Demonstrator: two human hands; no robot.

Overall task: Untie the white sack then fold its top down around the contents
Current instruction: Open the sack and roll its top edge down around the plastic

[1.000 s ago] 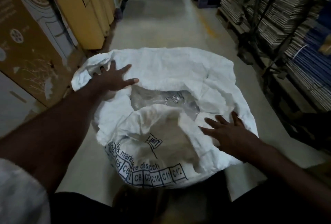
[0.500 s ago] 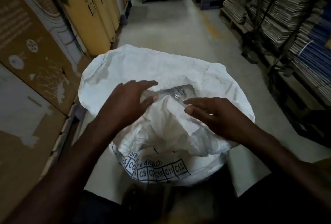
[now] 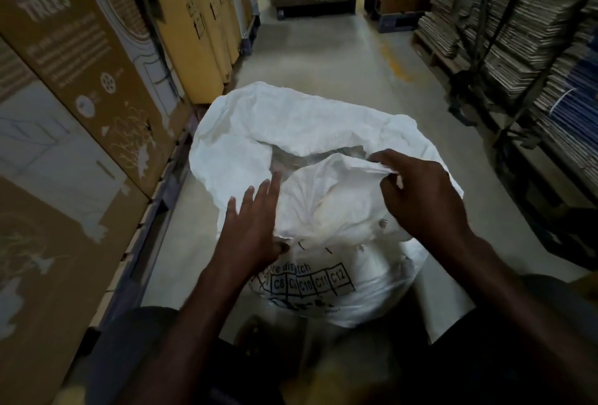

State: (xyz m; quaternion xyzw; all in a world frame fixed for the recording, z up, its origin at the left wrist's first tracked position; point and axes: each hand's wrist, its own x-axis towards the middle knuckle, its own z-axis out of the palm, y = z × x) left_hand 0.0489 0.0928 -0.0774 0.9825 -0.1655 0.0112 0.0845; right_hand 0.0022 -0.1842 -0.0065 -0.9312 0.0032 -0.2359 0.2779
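**Sack open on the aisle floor**

The white sack [image 3: 323,132] stands on the floor [image 3: 323,58] between cardboard boxes [image 3: 97,81] and stacked flat cartons [image 3: 517,48], its mouth open. The right hand [image 3: 424,197] pinches a fold of the near rim. The left hand [image 3: 255,226], fingers straight, presses flat against the sack's left side.
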